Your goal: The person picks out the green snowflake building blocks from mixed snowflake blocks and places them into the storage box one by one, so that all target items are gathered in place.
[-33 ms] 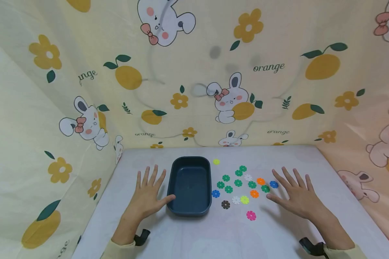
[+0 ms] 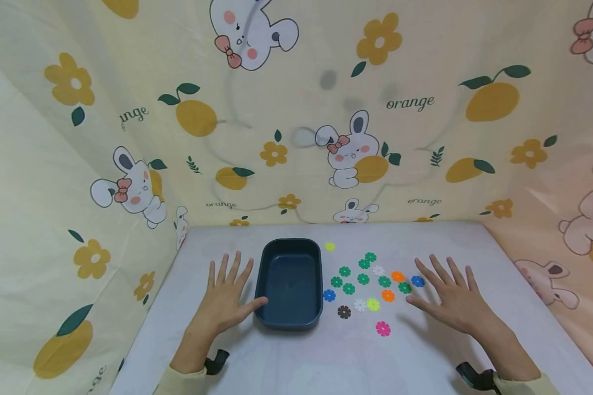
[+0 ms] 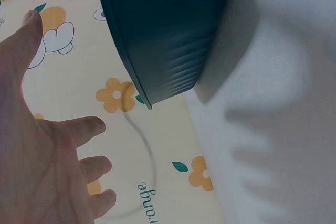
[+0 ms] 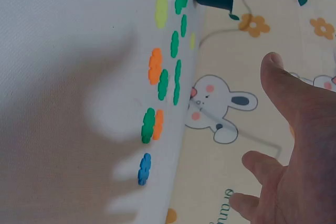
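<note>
My left hand (image 2: 223, 303) hovers with fingers spread just left of a dark blue plastic tub (image 2: 289, 285); its thumb overlaps the rim in the head view, and the left wrist view shows hand and tub apart. Over the right side of the table, my right hand (image 2: 453, 302) is spread too and holds nothing. Between the tub and that hand lie several flat, notched plastic discs: green (image 2: 363, 279), orange (image 2: 387, 295), white (image 2: 359, 305), yellow (image 2: 373, 304), brown (image 2: 343, 312) and pink (image 2: 382, 328). A blue disc (image 2: 417, 281) is nearest the right fingertips.
The white table (image 2: 326, 362) meets a cream cloth (image 2: 286, 99) printed with rabbits and oranges at the back and sides. A lone yellow disc (image 2: 330, 247) lies by the tub's far right corner. Black wrist mounts (image 2: 217, 362) sit under both forearms.
</note>
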The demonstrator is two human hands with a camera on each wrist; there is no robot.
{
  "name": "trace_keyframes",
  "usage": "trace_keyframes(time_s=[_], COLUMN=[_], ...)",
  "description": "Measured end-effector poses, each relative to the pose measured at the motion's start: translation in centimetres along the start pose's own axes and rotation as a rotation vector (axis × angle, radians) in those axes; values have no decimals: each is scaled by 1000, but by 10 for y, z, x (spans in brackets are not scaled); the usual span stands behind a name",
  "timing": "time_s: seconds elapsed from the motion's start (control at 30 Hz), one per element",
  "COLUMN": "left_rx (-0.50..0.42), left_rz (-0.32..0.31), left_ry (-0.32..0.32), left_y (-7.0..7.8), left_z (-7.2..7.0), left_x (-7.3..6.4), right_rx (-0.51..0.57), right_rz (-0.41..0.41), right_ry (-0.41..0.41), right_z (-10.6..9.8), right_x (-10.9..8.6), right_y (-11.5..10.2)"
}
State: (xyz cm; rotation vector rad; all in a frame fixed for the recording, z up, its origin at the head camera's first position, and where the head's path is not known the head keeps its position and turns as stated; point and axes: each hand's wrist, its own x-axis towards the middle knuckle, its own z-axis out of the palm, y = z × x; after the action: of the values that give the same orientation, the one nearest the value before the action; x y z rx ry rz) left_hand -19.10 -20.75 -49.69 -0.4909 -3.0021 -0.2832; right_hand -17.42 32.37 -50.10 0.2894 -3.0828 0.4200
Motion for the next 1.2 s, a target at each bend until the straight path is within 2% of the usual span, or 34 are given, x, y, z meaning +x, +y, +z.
trace_keyframes(time_s=[0.33,0.53,0.73,1.0,1.2], left_rx=[-2,-12,-15,-43,-76], left_rz=[0,33,42,63,72], left_ry=[-30,-26,-58,-88,-114], left_y=[3,7,11,15,18], left_z=[2,9,17,28,33], left_x=[0,0,1,-1,-1], right_rx=[37,63,82,106,229], right_rz=[-6,-18,-42,-27,-15], right_ry=[-10,-21,-5,17,48], right_z=[2,8,16,29,39], right_x=[2,7,11,17,24], right_y=[1,6,11,13,15])
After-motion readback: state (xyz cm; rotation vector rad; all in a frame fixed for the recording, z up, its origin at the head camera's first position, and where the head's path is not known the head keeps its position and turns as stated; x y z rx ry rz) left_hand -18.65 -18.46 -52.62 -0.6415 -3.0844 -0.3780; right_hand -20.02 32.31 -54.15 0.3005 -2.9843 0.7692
